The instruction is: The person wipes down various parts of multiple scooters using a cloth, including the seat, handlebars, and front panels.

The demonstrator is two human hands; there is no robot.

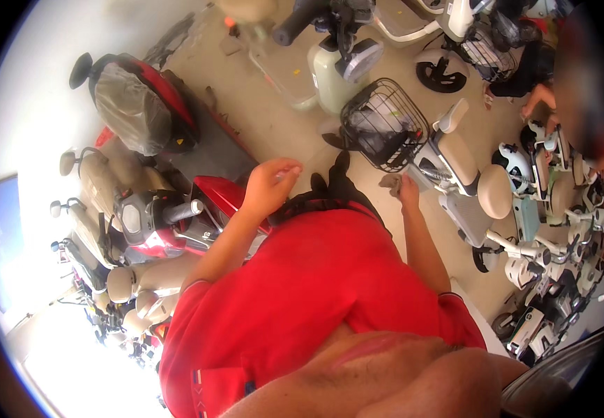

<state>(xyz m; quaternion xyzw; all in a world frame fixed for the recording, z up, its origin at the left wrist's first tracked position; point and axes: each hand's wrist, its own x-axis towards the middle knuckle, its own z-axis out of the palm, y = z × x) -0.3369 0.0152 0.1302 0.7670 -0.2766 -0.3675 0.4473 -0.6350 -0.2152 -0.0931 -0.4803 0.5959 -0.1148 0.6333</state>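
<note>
My left hand (272, 184) is raised in front of my body, beside the red scooter at the left. Its fingers are curled in; a small pale spot shows at them, too small to name. On the other side, my right hand (408, 191) pinches a crumpled grey-brown cloth (390, 183). Just beyond that hand is a black wire basket (384, 125) on the front of a scooter, with clear plastic and dark items inside. The scooter's beige seat (457, 159) lies to the right of the basket.
A red scooter (169, 97) with a plastic-wrapped front stands close on the left. A pale green scooter (333, 76) is ahead. Rows of scooters (525, 272) crowd the right. Another person's arm (541, 102) shows at the upper right. Tan floor (281, 118) lies between the vehicles.
</note>
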